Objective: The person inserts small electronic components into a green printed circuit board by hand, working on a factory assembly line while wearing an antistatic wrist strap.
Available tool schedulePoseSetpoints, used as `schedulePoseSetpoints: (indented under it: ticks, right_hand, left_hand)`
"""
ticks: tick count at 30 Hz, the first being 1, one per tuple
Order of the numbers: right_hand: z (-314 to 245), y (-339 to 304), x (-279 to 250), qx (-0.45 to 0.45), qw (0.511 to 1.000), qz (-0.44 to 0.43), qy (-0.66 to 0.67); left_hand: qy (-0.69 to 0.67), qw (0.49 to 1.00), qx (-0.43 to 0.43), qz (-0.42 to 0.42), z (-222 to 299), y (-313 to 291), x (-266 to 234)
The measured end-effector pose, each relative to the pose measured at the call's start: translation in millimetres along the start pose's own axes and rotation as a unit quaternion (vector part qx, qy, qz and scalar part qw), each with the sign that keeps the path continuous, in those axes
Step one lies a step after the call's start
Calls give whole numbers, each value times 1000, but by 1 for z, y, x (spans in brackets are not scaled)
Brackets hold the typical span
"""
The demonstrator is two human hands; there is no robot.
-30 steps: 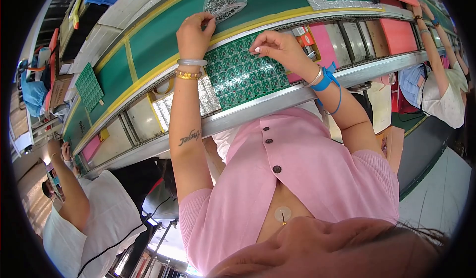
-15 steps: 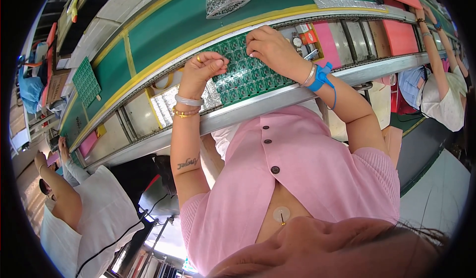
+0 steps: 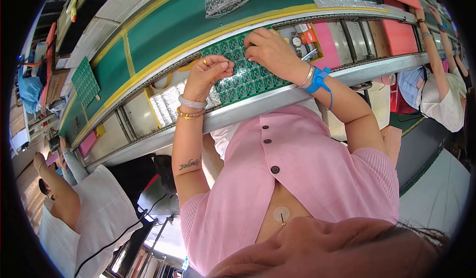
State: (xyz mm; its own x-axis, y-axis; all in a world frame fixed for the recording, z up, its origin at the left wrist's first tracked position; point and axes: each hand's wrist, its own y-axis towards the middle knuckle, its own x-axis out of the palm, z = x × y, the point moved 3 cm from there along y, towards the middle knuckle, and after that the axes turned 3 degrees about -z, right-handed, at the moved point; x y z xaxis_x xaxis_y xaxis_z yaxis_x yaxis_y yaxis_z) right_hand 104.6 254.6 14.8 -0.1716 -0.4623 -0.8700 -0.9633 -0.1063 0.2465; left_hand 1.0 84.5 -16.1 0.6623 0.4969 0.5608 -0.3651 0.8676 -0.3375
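Note:
A green circuit board panel (image 3: 239, 87), divided into many small repeated boards, lies across the conveyor rails in front of me. My left hand (image 3: 208, 75) hovers over its left part, thumb and fingertips pinched together. Whatever sits in that pinch is too small to name. Over the panel's far middle, my right hand (image 3: 271, 52) bends down with its fingertips closed close to the board's surface. Its fingers hide anything they hold. A blue wrist strap (image 3: 320, 80) circles my right wrist.
A clear bag of small metal parts (image 3: 225, 0) lies on the green bench beyond the rail. Another green panel (image 3: 86, 82) rests at the left. Right of my board sit a wristwatch (image 3: 296, 41) and pink foam sheets (image 3: 399, 37). Co-workers sit on both sides.
My left hand has shifted slightly right over the panel, still pinched. My right hand has moved slightly left and nearer to me. The board has shifted little, if at all.

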Motion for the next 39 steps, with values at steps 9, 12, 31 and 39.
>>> schedulePoseSetpoints:
  ticks: [9, 12, 31, 39]
  right_hand:
    - [-20, 4, -25, -8, 956, 112, 272]
    - [-20, 4, -18, 0, 957, 107, 271]
    - [15, -34, -29, 135, 914, 161, 346]
    - [31, -31, -12, 206, 847, 137, 470]
  left_hand:
    - [-67, 997, -7, -49, -11, 6, 17]
    - [-68, 996, -7, -61, -14, 7, 19]
    - [198, 968, 54, 148, 1, -49, -13]
    - [586, 772, 180, 170, 4, -45, 0]
